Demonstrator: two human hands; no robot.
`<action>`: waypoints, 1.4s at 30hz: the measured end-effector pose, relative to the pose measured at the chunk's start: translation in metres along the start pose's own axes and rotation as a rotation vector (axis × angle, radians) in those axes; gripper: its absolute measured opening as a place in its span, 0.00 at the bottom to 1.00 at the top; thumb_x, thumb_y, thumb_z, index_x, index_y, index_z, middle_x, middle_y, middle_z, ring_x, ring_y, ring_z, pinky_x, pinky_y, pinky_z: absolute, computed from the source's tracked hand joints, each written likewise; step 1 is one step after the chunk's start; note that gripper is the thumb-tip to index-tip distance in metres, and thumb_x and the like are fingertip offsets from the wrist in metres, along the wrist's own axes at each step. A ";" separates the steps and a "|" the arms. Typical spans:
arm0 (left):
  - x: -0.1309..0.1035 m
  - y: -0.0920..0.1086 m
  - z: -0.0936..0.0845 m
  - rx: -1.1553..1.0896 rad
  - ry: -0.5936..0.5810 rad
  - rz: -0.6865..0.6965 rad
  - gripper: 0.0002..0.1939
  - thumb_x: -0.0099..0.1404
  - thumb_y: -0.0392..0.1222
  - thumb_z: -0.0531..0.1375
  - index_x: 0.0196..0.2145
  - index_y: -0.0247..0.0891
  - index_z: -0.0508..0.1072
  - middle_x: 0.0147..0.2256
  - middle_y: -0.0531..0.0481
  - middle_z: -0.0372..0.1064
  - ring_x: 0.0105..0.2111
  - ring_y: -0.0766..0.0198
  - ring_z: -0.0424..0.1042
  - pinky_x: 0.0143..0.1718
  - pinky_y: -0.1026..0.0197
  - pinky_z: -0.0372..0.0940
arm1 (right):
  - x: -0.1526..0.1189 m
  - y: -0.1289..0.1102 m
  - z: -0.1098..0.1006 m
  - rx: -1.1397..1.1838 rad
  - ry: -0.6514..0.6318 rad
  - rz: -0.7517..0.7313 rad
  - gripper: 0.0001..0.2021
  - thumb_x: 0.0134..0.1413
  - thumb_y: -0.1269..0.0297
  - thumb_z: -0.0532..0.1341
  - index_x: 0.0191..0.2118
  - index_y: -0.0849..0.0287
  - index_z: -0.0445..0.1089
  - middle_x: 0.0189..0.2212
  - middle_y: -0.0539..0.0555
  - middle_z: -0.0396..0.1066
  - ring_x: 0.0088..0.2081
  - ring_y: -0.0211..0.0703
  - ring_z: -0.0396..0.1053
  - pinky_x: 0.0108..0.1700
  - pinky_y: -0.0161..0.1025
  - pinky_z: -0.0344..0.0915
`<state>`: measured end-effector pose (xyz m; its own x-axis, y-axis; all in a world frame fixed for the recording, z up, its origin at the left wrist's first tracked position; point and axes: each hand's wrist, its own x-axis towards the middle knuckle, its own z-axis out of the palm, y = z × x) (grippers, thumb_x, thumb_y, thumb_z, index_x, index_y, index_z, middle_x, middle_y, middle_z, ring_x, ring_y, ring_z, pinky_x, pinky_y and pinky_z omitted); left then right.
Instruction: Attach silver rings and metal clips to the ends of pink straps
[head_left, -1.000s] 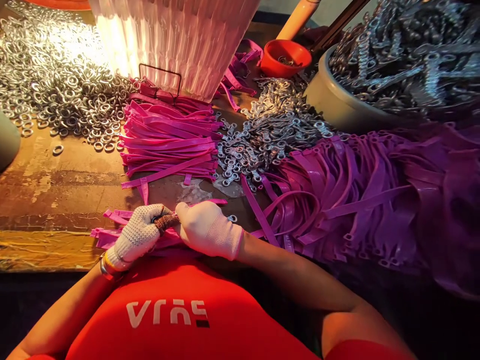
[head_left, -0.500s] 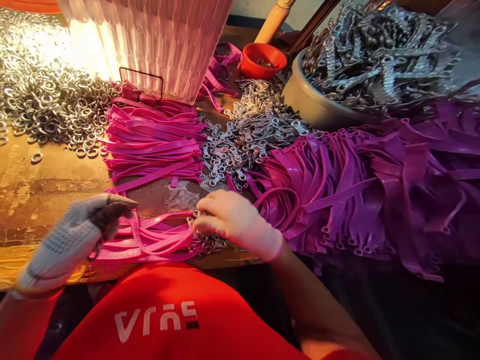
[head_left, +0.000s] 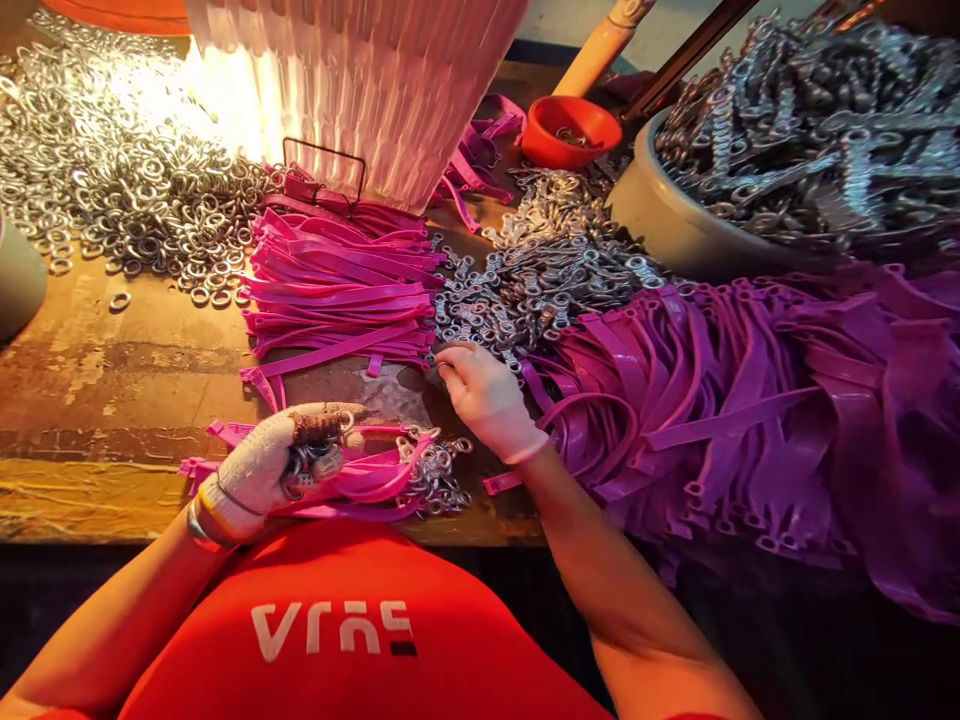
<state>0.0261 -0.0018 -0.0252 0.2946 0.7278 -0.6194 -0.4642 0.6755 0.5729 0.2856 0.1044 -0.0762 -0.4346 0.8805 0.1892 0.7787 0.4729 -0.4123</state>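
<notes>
Left hand (head_left: 259, 465) curls fingers around small metal pieces (head_left: 306, 464), over pink straps (head_left: 371, 478). Right hand (head_left: 487, 400) by metal links (head_left: 540, 285), fingers bent; grasp unclear.

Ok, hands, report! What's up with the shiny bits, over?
Left hand holding small metal pieces. Right hand at near edge of link pile. Pink straps crowd pile's left side.

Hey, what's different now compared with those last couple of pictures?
The right hand has moved away from the near straps, forward to the near edge of the metal clasp pile; whether it grips one is unclear. The left hand, out to the left half a second ago, is back over those straps. The red bowl and bucket stayed put.
</notes>
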 end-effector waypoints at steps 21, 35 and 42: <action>-0.001 -0.005 0.011 0.294 -0.072 0.131 0.21 0.66 0.56 0.61 0.25 0.37 0.66 0.18 0.57 0.57 0.15 0.73 0.50 0.15 0.68 0.45 | -0.011 -0.092 -0.013 0.756 -0.116 -0.208 0.16 0.68 0.66 0.54 0.59 0.53 0.65 0.52 0.56 0.71 0.51 0.43 0.70 0.55 0.42 0.67; -0.002 0.004 0.024 0.594 0.027 0.320 0.17 0.66 0.52 0.63 0.28 0.37 0.67 0.21 0.55 0.62 0.18 0.72 0.57 0.17 0.71 0.52 | -0.018 -0.107 -0.019 0.020 -0.127 -0.232 0.14 0.63 0.68 0.53 0.29 0.58 0.71 0.26 0.54 0.70 0.30 0.43 0.64 0.36 0.40 0.56; 0.030 0.005 0.024 0.034 -0.129 0.125 0.08 0.63 0.41 0.64 0.36 0.37 0.68 0.21 0.59 0.59 0.13 0.75 0.51 0.11 0.74 0.48 | -0.021 -0.100 -0.017 0.588 -0.212 0.123 0.14 0.69 0.59 0.53 0.39 0.56 0.73 0.32 0.50 0.75 0.33 0.40 0.70 0.37 0.35 0.63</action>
<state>0.0527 0.0267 -0.0279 0.3418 0.8140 -0.4696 -0.4757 0.5808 0.6606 0.2241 0.0391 -0.0237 -0.4849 0.8734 -0.0459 0.4762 0.2196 -0.8515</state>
